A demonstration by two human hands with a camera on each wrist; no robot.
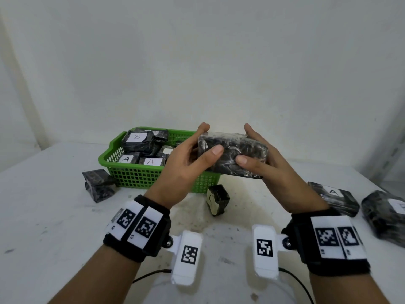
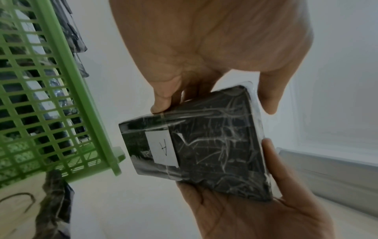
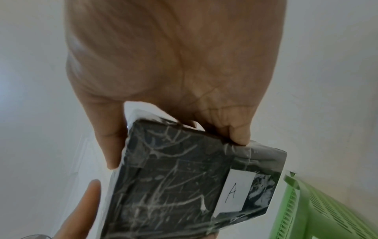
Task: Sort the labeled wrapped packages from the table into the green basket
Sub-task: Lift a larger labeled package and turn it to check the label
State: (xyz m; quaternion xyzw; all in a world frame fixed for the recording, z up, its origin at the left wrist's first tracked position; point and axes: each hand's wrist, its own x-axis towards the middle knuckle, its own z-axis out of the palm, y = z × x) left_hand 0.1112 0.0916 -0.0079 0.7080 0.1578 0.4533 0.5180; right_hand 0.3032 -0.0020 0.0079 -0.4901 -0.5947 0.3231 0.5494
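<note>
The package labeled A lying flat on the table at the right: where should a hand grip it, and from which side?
Grip the package labeled A across its two long side faces, coming from above with the right hand. It lies flat, label up, long and low, with open table on its near side; another wrapped package sits close on the right, so avoid that end.

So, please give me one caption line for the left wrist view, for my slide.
Both hands, left hand and right hand, hold a wrapped package labeled A beside the green basket.

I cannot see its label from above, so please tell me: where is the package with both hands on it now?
In the head view the package is in the air, gripped between left hand and right hand, over the green basket's right end.
</note>
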